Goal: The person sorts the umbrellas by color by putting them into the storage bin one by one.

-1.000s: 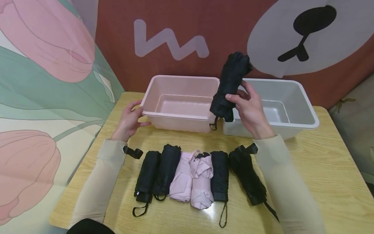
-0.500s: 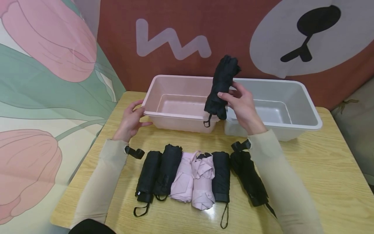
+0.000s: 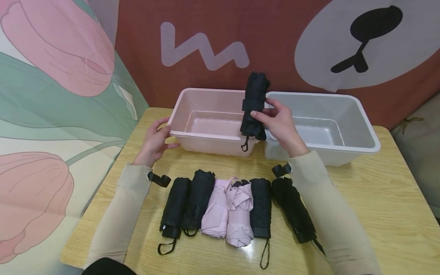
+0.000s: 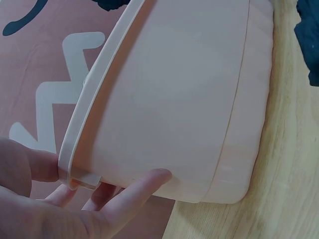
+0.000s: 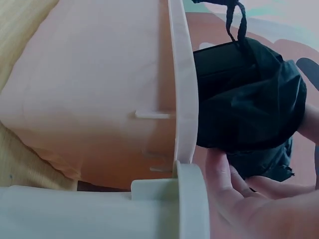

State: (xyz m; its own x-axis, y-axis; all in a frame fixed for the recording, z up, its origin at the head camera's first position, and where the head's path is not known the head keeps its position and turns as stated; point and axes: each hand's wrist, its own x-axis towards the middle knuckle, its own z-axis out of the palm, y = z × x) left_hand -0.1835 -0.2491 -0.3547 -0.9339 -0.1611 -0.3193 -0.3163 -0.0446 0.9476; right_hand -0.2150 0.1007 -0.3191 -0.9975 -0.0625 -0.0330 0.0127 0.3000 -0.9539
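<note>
My right hand [image 3: 282, 125] grips a folded black umbrella [image 3: 255, 88] above the right end of the pink plastic bin [image 3: 209, 146]. The umbrella stands nearly upright, its wrist loop hanging over the bin's front. In the right wrist view, fingers curl round the black umbrella [image 5: 249, 99] just past the bin's rim [image 5: 185, 89]. At the bin's left corner my left hand [image 3: 152, 142] holds the rim. The left wrist view shows one finger of the left hand [image 4: 79, 209] lying along the pink bin's outer wall [image 4: 179, 89], others tucked under the rim.
A grey-white bin [image 3: 354, 152] stands right beside the pink one. Nearer on the wooden table [image 3: 388, 198] lies a row of folded umbrellas, several black [image 3: 260, 208] and two pink [image 3: 238, 217]. Printed cloth [image 3: 206, 23] hangs close behind the bins.
The right hand has carried the black umbrella left and slightly down, from over the gap between the bins to the pink bin's right end, turning it more upright. The left hand stays at the rim.
</note>
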